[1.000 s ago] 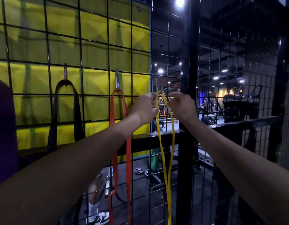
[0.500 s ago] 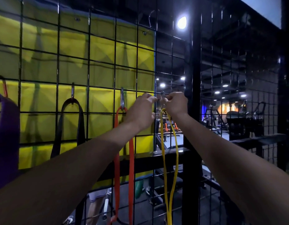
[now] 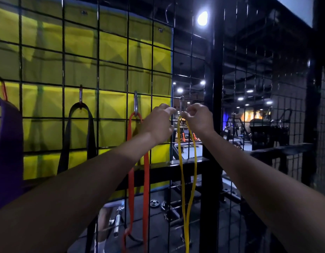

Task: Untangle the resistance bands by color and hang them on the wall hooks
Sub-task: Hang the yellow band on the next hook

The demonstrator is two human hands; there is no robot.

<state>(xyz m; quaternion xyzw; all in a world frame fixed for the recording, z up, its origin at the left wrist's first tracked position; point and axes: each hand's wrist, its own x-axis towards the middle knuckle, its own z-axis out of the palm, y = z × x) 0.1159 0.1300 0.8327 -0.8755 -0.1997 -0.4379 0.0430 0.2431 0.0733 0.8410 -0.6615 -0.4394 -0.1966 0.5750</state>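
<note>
4 bands, 4 hooks, 2 hands, 1 wire grid.

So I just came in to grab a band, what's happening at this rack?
A person is hanging resistance bands on the wire grid's hooks. Both hands, left hand and right hand, pinch the top of the yellow band right at a metal hook; whether it is seated yet is unclear. The red band, black band and purple band already hang from hooks to the left.
</note>
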